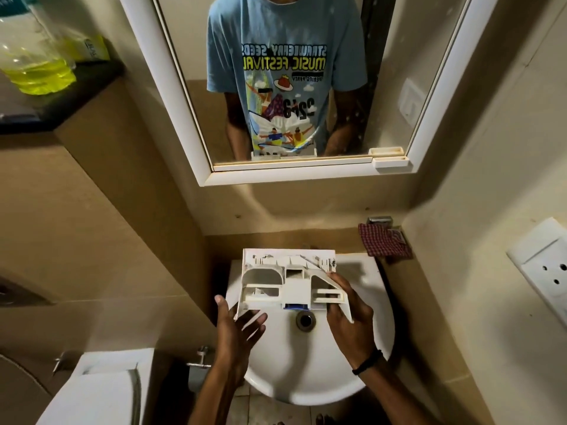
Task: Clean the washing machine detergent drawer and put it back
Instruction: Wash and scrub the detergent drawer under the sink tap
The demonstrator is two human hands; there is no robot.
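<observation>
The white plastic detergent drawer [294, 283] is held over the white wash basin [276, 363], its compartments facing me and a blue part showing at its lower edge. My right hand [349, 320] grips the drawer's right side, thumb on top. My left hand [239, 326] is at the drawer's lower left corner with fingers spread, touching its underside. The basin drain [304, 321] lies just below the drawer.
A mirror [288, 81] hangs above the basin and reflects a person in a blue T-shirt. A red checked cloth [385, 240] lies at the basin's back right. A wall socket [546, 271] is at right, a toilet cistern [104, 381] lower left, a bottle of yellow liquid [36, 69] on a shelf upper left.
</observation>
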